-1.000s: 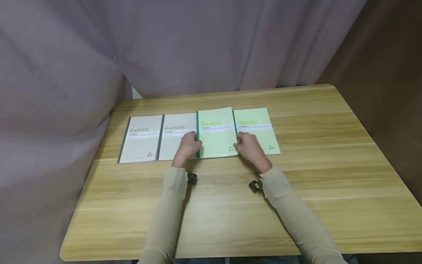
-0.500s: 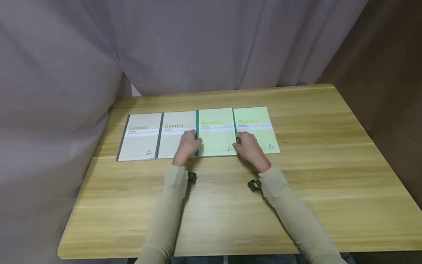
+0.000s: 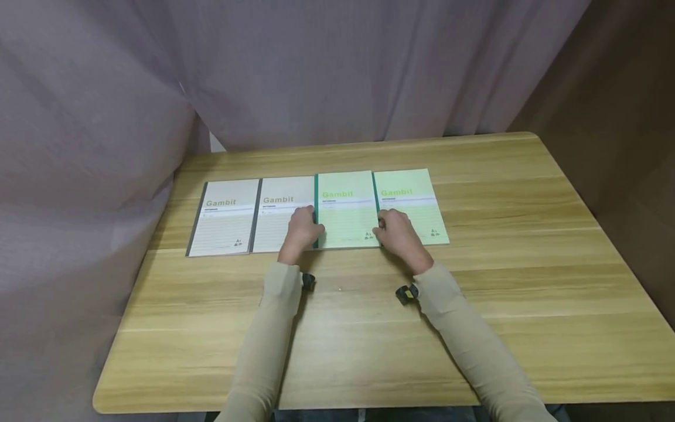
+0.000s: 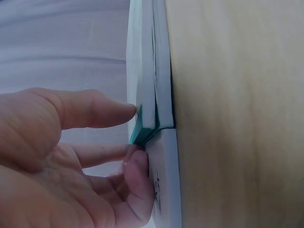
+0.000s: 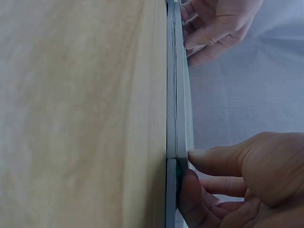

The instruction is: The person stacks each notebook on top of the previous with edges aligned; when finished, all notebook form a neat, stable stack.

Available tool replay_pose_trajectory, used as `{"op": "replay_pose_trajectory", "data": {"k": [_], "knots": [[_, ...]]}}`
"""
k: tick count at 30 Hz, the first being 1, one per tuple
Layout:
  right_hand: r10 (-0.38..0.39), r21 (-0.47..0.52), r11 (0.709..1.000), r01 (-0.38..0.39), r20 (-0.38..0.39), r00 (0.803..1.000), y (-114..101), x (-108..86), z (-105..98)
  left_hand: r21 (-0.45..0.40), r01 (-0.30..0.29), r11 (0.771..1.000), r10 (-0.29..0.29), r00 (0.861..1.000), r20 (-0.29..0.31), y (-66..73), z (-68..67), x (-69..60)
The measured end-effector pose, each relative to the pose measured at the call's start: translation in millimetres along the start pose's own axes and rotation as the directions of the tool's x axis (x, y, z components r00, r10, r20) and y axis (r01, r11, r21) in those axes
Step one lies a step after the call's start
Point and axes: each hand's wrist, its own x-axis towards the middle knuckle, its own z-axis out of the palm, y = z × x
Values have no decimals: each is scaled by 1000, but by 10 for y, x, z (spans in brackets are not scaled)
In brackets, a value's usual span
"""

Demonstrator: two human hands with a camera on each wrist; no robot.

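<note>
A light-green notebook [image 3: 345,211] with a dark green spine lies third in a row of notebooks. My left hand [image 3: 302,228] grips its spine side and my right hand [image 3: 399,234] its right edge, both near the lower corners. In the left wrist view, the thumb of my left hand [image 4: 71,137] rests on the upper of two stacked notebooks [image 4: 147,71], other fingers curled at the spine. The right wrist view has my right hand [image 5: 251,185] pinching the upper notebook's corner, its fingers over the neighbouring green notebook's spine.
Two grey-white notebooks, one at the far left [image 3: 224,234] and one beside it [image 3: 279,190], lie in the row. Another green notebook [image 3: 413,214] lies at its right end. Behind the wooden table [image 3: 527,234] hangs a greyish-purple curtain [image 3: 316,70].
The gripped green notebook has settled lower; its upper edge, raised and slightly skewed a second ago, now lines up with the green one beside it. Both hands keep their grip in nearly the same place.
</note>
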Motion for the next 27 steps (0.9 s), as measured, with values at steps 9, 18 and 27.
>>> {"op": "replay_pose_trajectory", "data": {"k": [9, 18, 27], "knots": [[-2, -36, 999, 3, 12, 1000, 0, 18, 5, -2, 16, 1000, -16, 1000, -3, 11, 2, 6], [-17, -10, 1000, 18, 51, 999, 39, 23, -56, 21, 19, 1000, -18, 1000, -4, 21, -19, 15], [-3, -2, 1000, 3, 27, 1000, 86, -37, -273, 44, 0, 999, 2, 999, -40, 84, 21, -75]]}}
